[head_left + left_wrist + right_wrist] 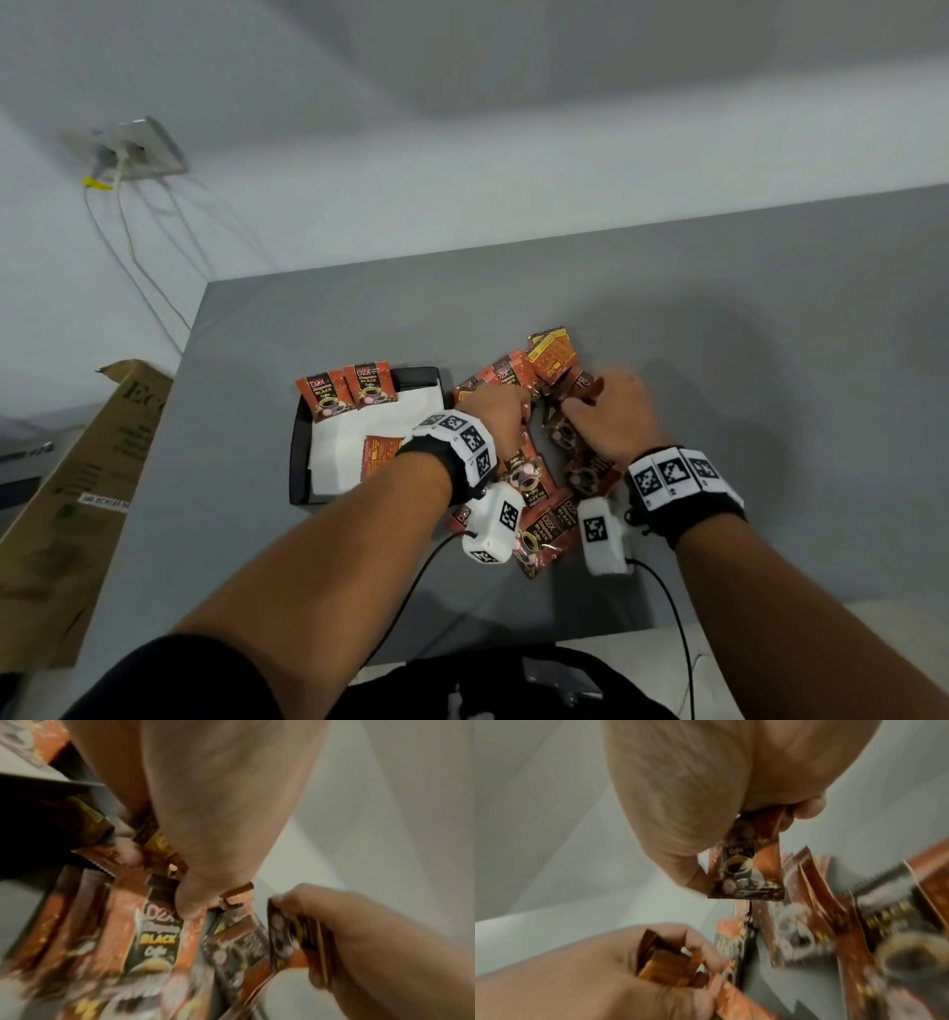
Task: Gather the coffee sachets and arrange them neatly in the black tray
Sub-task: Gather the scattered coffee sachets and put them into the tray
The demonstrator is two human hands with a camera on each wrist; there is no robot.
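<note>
A loose pile of orange-and-black coffee sachets [547, 360] lies on the grey table, just right of the black tray [300, 457]. The tray has a white paper lining; two sachets [326, 398] lean at its back and one sachet [380, 452] lies flat in it. Both hands are down in the pile. My left hand [513, 398] grips a small bundle of sachets [664, 963] with curled fingers. My right hand [585, 406] pinches sachets [749, 866] between thumb and fingers, a little above the table. Both wrist views are blurred.
A brown cardboard box [77, 488] stands off the table's left edge. A wall socket [128, 149] with hanging cables is at the far left. Black cables [667, 606] run from the wrist cameras over the near table edge. Bare grey table lies behind and right of the pile.
</note>
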